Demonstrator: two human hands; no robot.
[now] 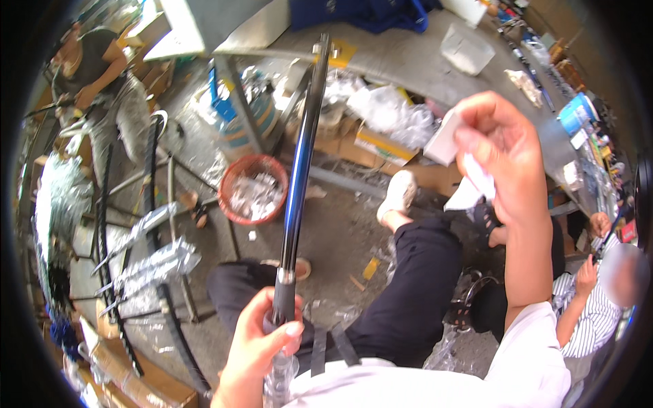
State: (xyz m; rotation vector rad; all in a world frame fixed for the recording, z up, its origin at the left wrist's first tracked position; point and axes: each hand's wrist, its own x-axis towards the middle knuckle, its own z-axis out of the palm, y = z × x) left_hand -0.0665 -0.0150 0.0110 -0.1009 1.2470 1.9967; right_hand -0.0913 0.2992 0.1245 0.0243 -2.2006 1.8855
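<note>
My left hand (266,338) is wrapped around the dark grip of a fishing rod (304,163). The rod is a glossy black tube with a blue sheen, standing nearly upright and leaning slightly right at its top, where small metal fittings show. Clear plastic wrap covers its lower end below my fist. Raised to the right and apart from the rod, my right hand (502,151) pinches a small white piece of paper (443,140) between thumb and fingers. More crumpled white paper (465,194) hangs beneath the same hand.
A red bucket (224,198) filled with white scraps stands on the floor ahead. Beyond is a grey worktable (401,51) with a clear plastic tub (467,49). Wrapped bundles (153,268) lie on a metal frame at left. Other people sit at far left and right.
</note>
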